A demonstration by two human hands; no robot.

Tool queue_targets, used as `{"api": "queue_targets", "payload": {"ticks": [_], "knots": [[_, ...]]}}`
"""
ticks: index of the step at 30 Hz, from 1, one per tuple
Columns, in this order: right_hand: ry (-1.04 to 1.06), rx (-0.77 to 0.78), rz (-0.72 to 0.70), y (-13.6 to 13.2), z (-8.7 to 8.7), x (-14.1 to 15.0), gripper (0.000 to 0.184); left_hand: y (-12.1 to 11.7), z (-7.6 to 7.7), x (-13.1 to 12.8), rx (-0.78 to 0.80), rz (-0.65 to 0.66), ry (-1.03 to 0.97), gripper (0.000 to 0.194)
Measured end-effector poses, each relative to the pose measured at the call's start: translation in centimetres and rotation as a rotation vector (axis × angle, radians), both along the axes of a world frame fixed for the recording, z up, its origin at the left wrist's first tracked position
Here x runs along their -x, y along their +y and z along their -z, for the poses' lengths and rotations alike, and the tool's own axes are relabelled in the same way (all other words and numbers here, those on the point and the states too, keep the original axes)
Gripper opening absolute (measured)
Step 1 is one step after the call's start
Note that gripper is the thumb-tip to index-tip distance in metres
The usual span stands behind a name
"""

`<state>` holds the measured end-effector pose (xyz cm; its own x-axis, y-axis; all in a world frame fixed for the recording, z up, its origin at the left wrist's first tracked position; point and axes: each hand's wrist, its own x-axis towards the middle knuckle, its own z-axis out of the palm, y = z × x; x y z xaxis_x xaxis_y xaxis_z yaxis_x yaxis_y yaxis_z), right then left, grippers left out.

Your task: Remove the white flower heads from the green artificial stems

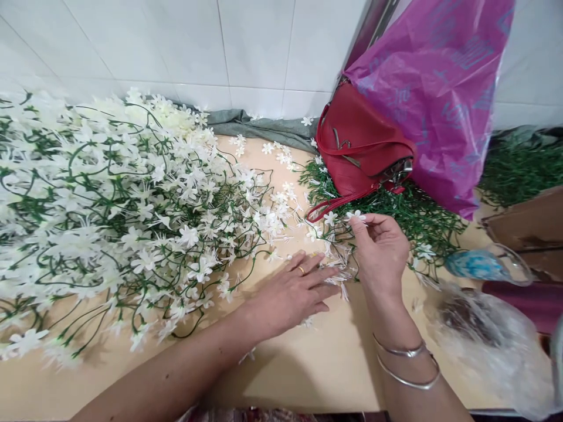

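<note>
My left hand (pixel 295 291) lies flat on the tan table (pixel 334 363), fingers stretched out over a small heap of loose white stamen pieces (pixel 341 272). A gold ring sits on one finger. My right hand (pixel 380 251) is raised just right of it, thumb and fingertips pinched on a small white flower (pixel 354 215). Two silver bangles (pixel 407 366) circle the right wrist. A big pile of white artificial flowers on green wire stems (pixel 114 217) covers the table's left half.
A red handbag (pixel 358 146) leans under a purple plastic bag (pixel 435 88) at the back right, on green foliage sprigs (pixel 417 214). A clear plastic bag (pixel 488 337), a blue-and-clear object (pixel 477 265) and a cardboard box (pixel 530 220) sit at the right. A white tiled wall stands behind.
</note>
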<state>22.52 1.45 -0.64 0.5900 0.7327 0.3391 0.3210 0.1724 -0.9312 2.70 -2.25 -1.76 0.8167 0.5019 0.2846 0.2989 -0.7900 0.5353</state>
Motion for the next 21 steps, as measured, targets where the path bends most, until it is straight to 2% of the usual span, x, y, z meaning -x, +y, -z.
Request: {"api": "queue_targets", "payload": {"ticks": [4, 8, 11, 14, 16, 21], "knots": [[0.034, 0.124, -0.173, -0.3, 0.7, 1.5, 0.018, 1.2, 0.0, 1.0, 0.126, -0.195, -0.156, 0.034], [0.142, 0.146, -0.347, -0.6, 0.9, 3.5, 0.021, 2.4, -1.0, 2.0, 0.352, -0.386, -0.482, 0.02], [0.228, 0.098, -0.36, -0.7, 0.6, 3.9, 0.023, 2.7, -1.4, 2.2, 0.566, -0.563, -0.747, 0.019], [0.227, 0.039, -0.285, -0.9, -0.1, 3.6, 0.021, 2.9, -1.2, 2.0, 0.716, -0.637, -0.871, 0.021], [0.192, 0.016, -0.257, -1.1, -0.7, 3.5, 0.019, 2.8, -1.0, 2.0, 0.698, -0.634, -0.844, 0.019], [0.096, -0.001, -0.27, -1.6, -1.5, 3.8, 0.014, 2.3, -1.6, 2.1, 0.477, -0.581, -0.664, 0.015]]}}
